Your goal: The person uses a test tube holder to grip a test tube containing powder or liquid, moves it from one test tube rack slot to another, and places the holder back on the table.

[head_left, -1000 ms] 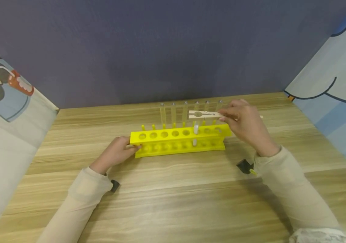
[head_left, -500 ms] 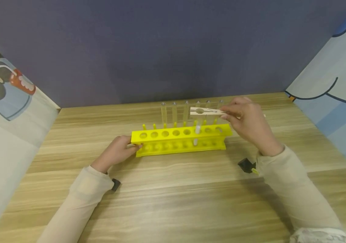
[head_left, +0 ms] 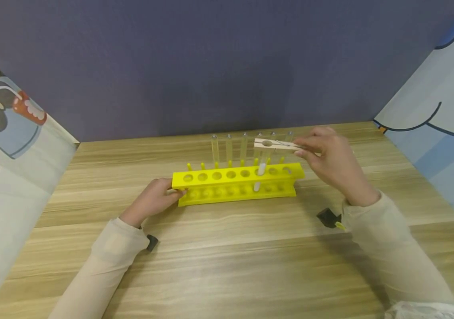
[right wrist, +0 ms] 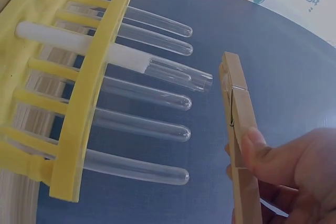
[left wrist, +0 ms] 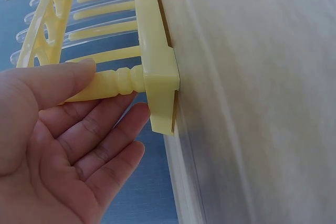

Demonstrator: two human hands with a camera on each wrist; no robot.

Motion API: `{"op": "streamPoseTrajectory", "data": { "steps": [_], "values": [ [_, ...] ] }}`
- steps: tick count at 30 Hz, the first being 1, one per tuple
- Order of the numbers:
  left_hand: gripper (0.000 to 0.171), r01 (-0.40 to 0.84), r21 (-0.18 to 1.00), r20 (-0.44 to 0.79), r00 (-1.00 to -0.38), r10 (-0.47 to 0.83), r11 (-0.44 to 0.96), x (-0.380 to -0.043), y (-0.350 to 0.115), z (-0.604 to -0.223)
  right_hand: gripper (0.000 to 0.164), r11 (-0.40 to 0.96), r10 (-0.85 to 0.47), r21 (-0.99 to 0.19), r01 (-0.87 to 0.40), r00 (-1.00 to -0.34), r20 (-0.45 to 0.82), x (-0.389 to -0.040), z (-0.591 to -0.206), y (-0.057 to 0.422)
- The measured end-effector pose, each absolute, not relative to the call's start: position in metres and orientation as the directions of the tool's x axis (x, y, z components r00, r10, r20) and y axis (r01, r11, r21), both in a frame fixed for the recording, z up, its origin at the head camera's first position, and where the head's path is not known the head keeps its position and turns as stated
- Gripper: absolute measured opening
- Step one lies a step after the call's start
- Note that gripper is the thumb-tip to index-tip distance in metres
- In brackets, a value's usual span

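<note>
A yellow test tube rack [head_left: 211, 179] stands on the table, several clear test tubes [head_left: 228, 148] upside down on its back pegs. One upright test tube [right wrist: 126, 59], partly filled with white material, sits in a hole right of the middle, leaning slightly. My left hand [head_left: 153, 201] holds the rack's left end; in the left wrist view its thumb and fingers grip the end post [left wrist: 107, 84]. My right hand [head_left: 330, 161] pinches a wooden test tube clamp [head_left: 276, 144], held level above the rack. In the right wrist view the clamp [right wrist: 239, 108] is just beyond the filled tube's open mouth, apart from it.
The wood-grain table [head_left: 219, 266] runs back to a dark blue-grey wall [head_left: 227, 66]. Cartoon-printed panels flank both sides. A small black wrist device [head_left: 326, 217] juts from the right sleeve.
My right hand has moved a little right and up with the test tube clamp. The filled tube leans slightly more to the right. My left hand stays on the rack.
</note>
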State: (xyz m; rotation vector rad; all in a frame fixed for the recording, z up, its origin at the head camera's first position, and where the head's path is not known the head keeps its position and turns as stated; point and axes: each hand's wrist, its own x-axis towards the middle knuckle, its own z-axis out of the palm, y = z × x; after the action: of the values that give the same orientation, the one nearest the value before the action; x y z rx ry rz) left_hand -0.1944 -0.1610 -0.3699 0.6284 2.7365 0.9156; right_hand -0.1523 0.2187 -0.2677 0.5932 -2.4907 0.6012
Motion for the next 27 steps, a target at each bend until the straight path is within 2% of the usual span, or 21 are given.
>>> {"op": "streamPoseTrajectory", "data": {
  "steps": [14,23,27],
  "values": [
    [0.028,0.317,0.619,-0.05,-0.897,0.439,0.718,-0.194,-0.161,-0.371,0.024,0.803,-0.259,-0.304,-0.513,-0.759,0.598,-0.142,-0.27,0.238],
    [0.032,0.307,0.617,-0.067,-0.897,0.437,0.724,-0.193,-0.163,-0.37,0.024,0.854,-0.212,-0.282,-0.437,-0.787,0.579,-0.14,-0.277,0.26],
    [0.032,0.308,0.622,-0.06,-0.898,0.435,0.72,-0.193,-0.164,-0.37,0.024,0.873,-0.184,-0.297,-0.387,-0.826,0.533,-0.139,-0.28,0.27]
  ]
}}
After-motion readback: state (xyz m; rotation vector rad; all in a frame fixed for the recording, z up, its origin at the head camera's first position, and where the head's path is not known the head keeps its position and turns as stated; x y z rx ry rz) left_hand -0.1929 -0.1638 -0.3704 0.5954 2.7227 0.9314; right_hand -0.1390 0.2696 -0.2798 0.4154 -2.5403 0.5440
